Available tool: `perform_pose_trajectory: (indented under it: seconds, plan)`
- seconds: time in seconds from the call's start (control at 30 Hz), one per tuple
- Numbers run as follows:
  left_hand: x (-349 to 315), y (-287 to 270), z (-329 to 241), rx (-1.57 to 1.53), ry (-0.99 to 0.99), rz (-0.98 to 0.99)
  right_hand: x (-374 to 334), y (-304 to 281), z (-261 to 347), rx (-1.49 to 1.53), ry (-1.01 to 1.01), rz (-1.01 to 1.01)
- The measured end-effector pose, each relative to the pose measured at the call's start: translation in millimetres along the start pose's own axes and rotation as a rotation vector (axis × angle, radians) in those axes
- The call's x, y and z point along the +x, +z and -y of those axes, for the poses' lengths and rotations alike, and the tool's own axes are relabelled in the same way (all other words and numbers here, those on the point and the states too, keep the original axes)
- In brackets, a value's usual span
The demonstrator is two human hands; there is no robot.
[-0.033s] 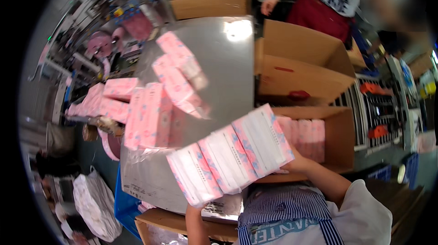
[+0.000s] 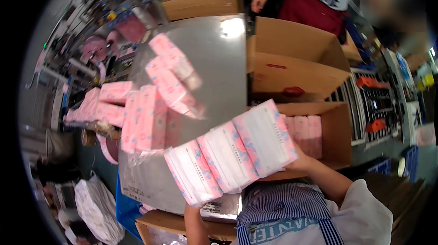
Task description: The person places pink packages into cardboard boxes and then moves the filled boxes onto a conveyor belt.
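Note:
I hold a row of three pink-and-white tissue packs (image 2: 228, 151) between both hands, tilted above the near edge of the metal table. My left hand (image 2: 193, 205) is at the row's lower left end, mostly hidden beneath it. At the upper right end, my right hand (image 2: 299, 157) grips the last pack, its fingers largely behind the wrapping. Just beyond that hand, an open cardboard box (image 2: 336, 131) contains more pink packs (image 2: 308, 131). Further tissue packs (image 2: 145, 119) stand close together on the table's left side, and two longer groups (image 2: 171, 80) lie behind them.
The metal table (image 2: 219, 62) spans the middle. Another open carton (image 2: 296, 69) stands at right, beside a roller conveyor (image 2: 360, 103). A co-worker (image 2: 315, 3) stands beyond it. Machinery (image 2: 109, 39) lines the left. A blue crate (image 2: 127, 208) and a carton (image 2: 169, 222) are near me.
The table, boxes and machinery appear slightly further left as the view shifts. Both hands keep hold of the row of tissue packs, whose right end has moved slightly right.

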State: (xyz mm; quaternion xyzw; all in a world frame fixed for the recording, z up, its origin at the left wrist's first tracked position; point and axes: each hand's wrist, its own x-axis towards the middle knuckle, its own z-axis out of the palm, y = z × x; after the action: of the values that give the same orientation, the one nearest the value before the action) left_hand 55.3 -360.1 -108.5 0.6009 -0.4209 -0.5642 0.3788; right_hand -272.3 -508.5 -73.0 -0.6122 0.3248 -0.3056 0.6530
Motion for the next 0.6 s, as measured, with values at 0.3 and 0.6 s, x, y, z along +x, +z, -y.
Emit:
perform_pose_trajectory:
  seconds: [0.3,0.6]
  plan:
    - [100.9,199.0,-40.5,-0.567,-0.265,0.575,-173.8,-130.0,42.3,0.234,0.146,-0.884]
    - [138.5,291.1,-21.4,1.168,0.197,0.265,-167.4,-146.1,-63.3,-1.417,0.43,-0.651]
